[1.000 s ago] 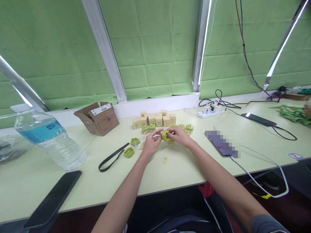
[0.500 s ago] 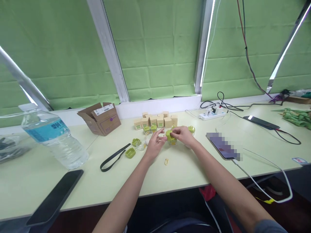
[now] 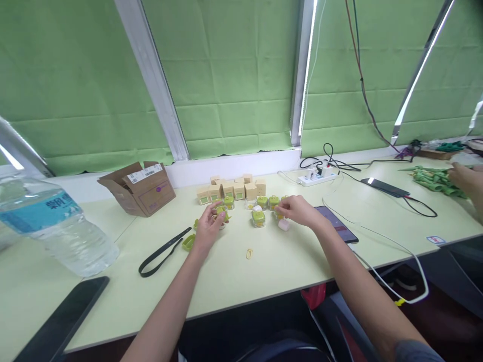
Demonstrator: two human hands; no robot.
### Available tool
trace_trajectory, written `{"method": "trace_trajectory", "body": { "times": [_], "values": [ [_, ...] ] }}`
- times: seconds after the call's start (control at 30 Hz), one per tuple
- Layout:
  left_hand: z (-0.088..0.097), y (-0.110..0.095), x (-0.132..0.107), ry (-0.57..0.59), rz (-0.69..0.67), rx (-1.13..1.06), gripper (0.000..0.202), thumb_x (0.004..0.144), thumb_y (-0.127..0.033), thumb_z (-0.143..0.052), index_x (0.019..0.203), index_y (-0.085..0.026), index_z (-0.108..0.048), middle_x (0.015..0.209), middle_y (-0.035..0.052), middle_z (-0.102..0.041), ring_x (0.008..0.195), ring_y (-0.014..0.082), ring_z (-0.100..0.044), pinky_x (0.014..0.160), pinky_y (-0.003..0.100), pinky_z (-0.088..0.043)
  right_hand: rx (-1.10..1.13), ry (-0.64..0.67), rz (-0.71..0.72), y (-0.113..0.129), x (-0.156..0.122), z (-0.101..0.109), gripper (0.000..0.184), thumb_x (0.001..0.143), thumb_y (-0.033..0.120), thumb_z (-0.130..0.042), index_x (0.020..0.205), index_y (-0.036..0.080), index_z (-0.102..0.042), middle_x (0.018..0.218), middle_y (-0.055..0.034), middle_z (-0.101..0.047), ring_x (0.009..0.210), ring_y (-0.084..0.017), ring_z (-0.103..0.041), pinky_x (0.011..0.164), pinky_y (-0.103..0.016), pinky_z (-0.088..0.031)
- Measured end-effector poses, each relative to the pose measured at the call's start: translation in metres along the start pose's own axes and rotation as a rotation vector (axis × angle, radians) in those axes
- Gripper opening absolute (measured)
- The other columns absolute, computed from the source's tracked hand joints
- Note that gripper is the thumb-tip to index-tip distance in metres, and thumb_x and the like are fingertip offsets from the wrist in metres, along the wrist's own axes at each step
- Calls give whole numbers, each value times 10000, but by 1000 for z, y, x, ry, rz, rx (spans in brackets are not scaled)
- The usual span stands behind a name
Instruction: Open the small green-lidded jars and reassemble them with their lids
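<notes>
My left hand [image 3: 209, 229] is closed around a small green-lidded jar [image 3: 222, 214], with clear glass just showing under the lid. Farther right, my right hand [image 3: 298, 211] has its fingertips pinched together at the end of a row of jars; what they grip is hidden. A pale pinkish block [image 3: 284, 224] is just below those fingers. Between the hands stands a closed square glass jar [image 3: 258, 218] with a green lid. Behind it are more green-lidded jars [image 3: 273, 202] and a small white piece [image 3: 257, 208]. A loose green lid [image 3: 188, 243] lies beside my left wrist.
Small cardboard boxes [image 3: 238, 190] line the back, beside an open brown carton [image 3: 139, 188]. A black strap [image 3: 162, 251], yellow loop [image 3: 249, 254], water bottle [image 3: 64, 226], phone [image 3: 339, 223] and power strip [image 3: 317, 177] are around. Another person's hand [image 3: 468, 181] is at far right.
My hands have moved apart from the jar they both held, which now stands on the table. The left went left to another jar, the right toward the jar row. The view has turned right.
</notes>
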State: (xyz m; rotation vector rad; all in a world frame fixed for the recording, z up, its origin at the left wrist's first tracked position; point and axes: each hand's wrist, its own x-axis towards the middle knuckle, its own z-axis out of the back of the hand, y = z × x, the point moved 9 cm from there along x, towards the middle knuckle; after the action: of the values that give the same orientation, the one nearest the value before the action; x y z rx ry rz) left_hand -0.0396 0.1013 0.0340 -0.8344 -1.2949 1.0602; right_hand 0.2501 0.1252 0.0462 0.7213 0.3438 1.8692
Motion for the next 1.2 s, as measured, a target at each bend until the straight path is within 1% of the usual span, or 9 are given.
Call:
{"method": "trace_trajectory", "body": {
  "times": [0.07,0.17,0.3,0.47,0.57,0.7,0.87,1.0,1.2],
  "values": [
    [-12,0,-9,113,-2,116,458,815,-470,-681,1196,-217,-650,931,43,-654,777,171,-632,707,287,-496,-157,39,-63,-8,-18,3,318,869,395,-591,652,176,-671,628,-56,-673,588,-160,-584,538,-255,-326],
    [-33,2,-22,248,2,242,378,832,-436,-666,1154,-237,-680,989,53,-676,821,186,-614,727,298,-486,-265,108,-168,-18,-37,-5,283,863,447,-604,812,193,-717,810,-97,-725,716,-198,-644,568,-254,-338],
    [-48,5,-30,313,-45,352,341,849,-410,-639,1150,-253,-679,1088,61,-678,937,219,-616,832,335,-486,-347,139,-198,-16,-40,-25,340,866,486,-579,763,184,-698,821,-125,-716,759,-229,-653,583,-268,-340],
    [-54,9,-32,349,-88,367,326,836,-386,-636,1129,-248,-676,1123,72,-669,956,234,-614,844,350,-492,-381,95,-180,-4,-37,-27,246,825,357,-591,657,184,-635,679,-85,-662,606,-189,-582,531,-277,-290],
    [-54,9,-32,329,-87,347,322,833,-383,-629,1115,-231,-659,1082,70,-666,907,219,-617,822,347,-499,-191,60,-57,18,-31,-19,272,837,381,-594,650,188,-630,610,-39,-631,568,-165,-556,534,-271,-328],
    [-56,7,-32,316,-104,328,299,821,-372,-640,1079,-222,-640,1065,66,-659,867,199,-612,803,336,-505,307,-27,128,59,-6,-16,289,832,458,-645,866,176,-696,833,-50,-723,729,-181,-643,642,-274,-471],
    [-51,13,-28,283,-68,269,289,822,-376,-646,1055,-212,-598,1067,64,-649,878,186,-612,796,321,-495,726,-62,142,83,27,-52,407,816,471,-687,1105,186,-656,968,-63,-731,844,-189,-680,761,-315,-551],
    [-33,24,-16,142,34,85,336,813,-398,-662,1069,-206,-561,1063,62,-647,901,178,-632,782,302,-494,838,-69,159,79,24,-76,469,879,518,-607,1224,202,-573,1033,-80,-724,912,-187,-697,841,-346,-559],
    [-3,30,-4,-41,99,-276,435,802,-422,-697,1157,-204,-573,1002,52,-689,917,191,-683,853,329,-503,905,-125,124,59,16,-77,460,837,515,-671,1165,216,-549,1087,-75,-693,930,-181,-686,836,-330,-563]
  ]
}}
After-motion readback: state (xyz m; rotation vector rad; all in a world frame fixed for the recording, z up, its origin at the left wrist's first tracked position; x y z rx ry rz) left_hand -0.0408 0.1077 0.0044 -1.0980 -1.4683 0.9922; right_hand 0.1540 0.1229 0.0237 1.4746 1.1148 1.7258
